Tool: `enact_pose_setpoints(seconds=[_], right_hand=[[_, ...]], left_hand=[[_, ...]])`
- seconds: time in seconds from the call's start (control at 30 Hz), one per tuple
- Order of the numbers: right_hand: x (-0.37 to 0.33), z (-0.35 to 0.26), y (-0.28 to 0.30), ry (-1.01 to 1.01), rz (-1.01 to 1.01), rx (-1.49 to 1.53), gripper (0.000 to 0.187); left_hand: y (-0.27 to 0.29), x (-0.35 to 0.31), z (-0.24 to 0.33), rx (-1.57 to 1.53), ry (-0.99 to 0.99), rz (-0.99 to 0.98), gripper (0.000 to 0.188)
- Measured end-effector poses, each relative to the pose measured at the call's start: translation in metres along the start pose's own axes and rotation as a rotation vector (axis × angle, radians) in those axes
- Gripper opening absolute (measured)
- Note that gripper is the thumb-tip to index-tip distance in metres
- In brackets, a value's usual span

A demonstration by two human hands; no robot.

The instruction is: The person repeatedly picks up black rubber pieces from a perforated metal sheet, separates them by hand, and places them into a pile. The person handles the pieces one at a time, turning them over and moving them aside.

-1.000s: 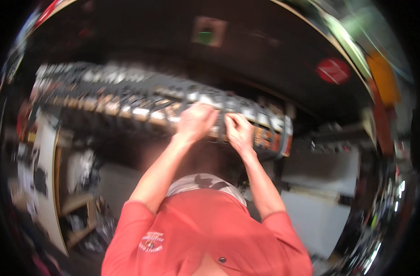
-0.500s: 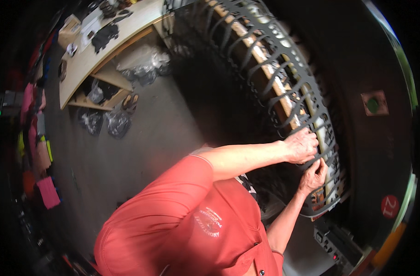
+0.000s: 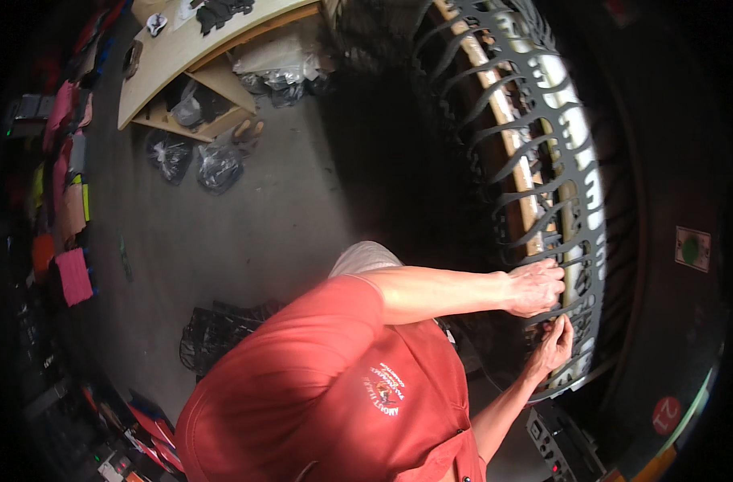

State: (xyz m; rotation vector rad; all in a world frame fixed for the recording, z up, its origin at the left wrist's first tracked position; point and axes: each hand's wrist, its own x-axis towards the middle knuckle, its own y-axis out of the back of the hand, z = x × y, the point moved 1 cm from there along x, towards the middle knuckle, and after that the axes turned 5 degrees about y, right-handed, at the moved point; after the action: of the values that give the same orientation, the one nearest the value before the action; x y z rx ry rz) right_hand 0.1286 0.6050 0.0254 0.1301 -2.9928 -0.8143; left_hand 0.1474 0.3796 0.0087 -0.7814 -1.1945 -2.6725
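A long row of dark grey, flexible curved strips (image 3: 511, 165) hangs over a rack on my right, joined along a shared band. Beneath them run a pale wooden bar (image 3: 504, 128) and a whitish bar (image 3: 577, 127). My left hand (image 3: 535, 287), its fingers curled tight, is at the near part of the row and grips one of the strips. Just below it, my right hand (image 3: 554, 345) pinches a strip between thumb and fingers. The strip ends inside both hands are hidden.
A pale wooden table (image 3: 162, 76) stands at the far left, with dark plastic bags (image 3: 220, 166) on the floor beside it. A grey control box (image 3: 547, 446) with a red light sits below my right forearm. A green button (image 3: 691, 247) is on the dark panel at right.
The whole view has shifted, so the table sits higher and the rack looks more upright. Both hands remain on the strips, close together.
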Motion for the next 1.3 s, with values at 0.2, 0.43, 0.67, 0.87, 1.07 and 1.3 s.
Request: enact_pose_setpoints(seconds=[0.2,0.43,0.67,0.87,1.07,1.3], right_hand=[[0.058,-0.030,0.055,0.281,0.414,-0.274,0.017],[0.167,-0.026,0.153,0.257,0.345,-0.575,0.045],[0.232,-0.040,0.162,0.078,-0.104,-0.864,0.088],[0.260,-0.041,0.161,-0.062,-0.214,-0.891,0.085],[0.220,-0.045,0.178,0.201,0.086,-0.556,0.072],[0.115,-0.032,0.195,0.334,0.605,-0.070,0.077]], left_hand=[[0.022,0.014,-0.009,-0.054,-0.069,-0.063,0.013],[0.062,0.048,0.014,-0.078,0.055,-0.487,0.015],[0.057,0.167,0.007,-0.291,-0.031,-0.489,0.016],[-0.074,0.289,-0.033,0.065,-0.091,-0.358,0.049],[-0.109,0.284,-0.052,0.226,-0.128,-0.349,0.050],[-0.108,0.285,-0.052,0.194,-0.082,-0.362,0.048]])
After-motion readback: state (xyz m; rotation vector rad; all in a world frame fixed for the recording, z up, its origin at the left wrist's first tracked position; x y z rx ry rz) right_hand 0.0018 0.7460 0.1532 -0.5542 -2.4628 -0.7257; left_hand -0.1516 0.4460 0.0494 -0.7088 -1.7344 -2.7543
